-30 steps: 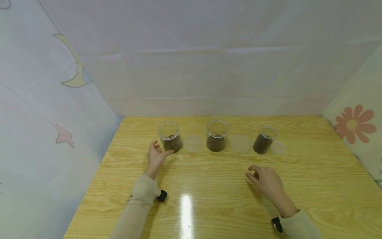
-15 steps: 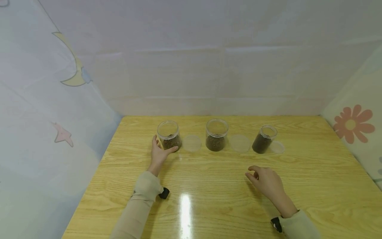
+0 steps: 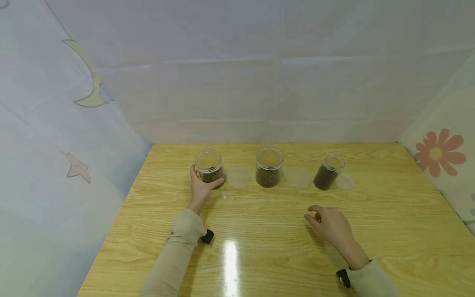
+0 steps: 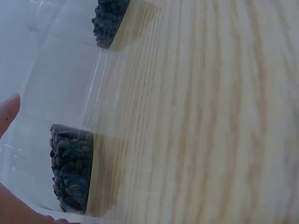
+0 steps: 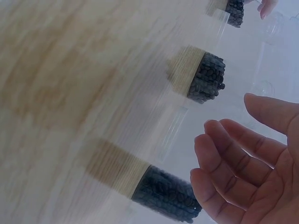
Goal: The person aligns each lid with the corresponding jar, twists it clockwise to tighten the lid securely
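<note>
At the left of the row, an open clear jar [image 3: 209, 169] holds a low layer of dark beans [image 4: 71, 168]. My left hand [image 3: 200, 190] grips this jar low down, with the thumb across its front and the fingers round its left side. In the middle stands a second open jar [image 3: 269, 168], also part full of dark beans. A narrower open jar [image 3: 328, 173] on the right is filled higher. My right hand [image 3: 333, 226] hovers nearer the front, fingers loosely bent and holding nothing. The right wrist view shows its palm [image 5: 261, 186] facing the jars.
Flat translucent lids lie beside the jars: one lid [image 3: 238, 177] right of the left jar, one lid [image 3: 298, 177] right of the middle jar, and a smaller lid [image 3: 345, 182] by the narrow jar. The wooden table [image 3: 267, 247] meets a cloth-covered wall [image 3: 274, 95] behind.
My left hand has moved slightly forward and right, and its thumb and fingers have come round the left jar. The right hand and the jars have stayed in place.
</note>
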Available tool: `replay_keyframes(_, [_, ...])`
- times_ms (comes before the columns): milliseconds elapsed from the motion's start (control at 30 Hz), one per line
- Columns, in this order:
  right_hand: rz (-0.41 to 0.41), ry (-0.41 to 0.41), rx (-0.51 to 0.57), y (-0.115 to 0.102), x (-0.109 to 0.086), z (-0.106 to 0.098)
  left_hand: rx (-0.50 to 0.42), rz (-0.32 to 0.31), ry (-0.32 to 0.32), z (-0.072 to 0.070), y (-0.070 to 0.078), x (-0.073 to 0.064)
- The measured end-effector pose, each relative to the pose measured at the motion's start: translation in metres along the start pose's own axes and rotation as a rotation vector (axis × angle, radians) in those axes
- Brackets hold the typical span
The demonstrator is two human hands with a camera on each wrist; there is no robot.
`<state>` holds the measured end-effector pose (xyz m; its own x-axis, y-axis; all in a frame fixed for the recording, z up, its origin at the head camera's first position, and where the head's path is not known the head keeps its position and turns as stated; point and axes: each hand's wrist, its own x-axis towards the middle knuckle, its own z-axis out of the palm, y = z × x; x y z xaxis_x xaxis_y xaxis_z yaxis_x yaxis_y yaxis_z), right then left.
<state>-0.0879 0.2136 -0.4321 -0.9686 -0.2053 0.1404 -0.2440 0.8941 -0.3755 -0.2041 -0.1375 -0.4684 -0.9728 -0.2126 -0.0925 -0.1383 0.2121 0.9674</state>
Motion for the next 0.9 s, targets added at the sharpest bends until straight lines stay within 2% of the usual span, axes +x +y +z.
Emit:
replay_keyframes(167, [0.002, -0.009, -0.004, -0.001, 0.000, 0.000, -0.019, 0.003, -0.004, 0.002, -0.002, 0.002])
replay_keyframes(533, [0.007, -0.011, -0.009, -0.003, 0.002, -0.001, -0.052, 0.057, 0.007, 0.008, -0.007, 0.009])
replay_keyframes(767, [0.011, -0.018, -0.009, -0.004, 0.002, -0.001, -0.095, 0.044, 0.034, 0.010, -0.009, 0.010])
replay_keyframes(900, [0.003, -0.014, -0.013, -0.004, 0.003, 0.000, -0.119, 0.072, 0.045, 0.011, -0.011, 0.012])
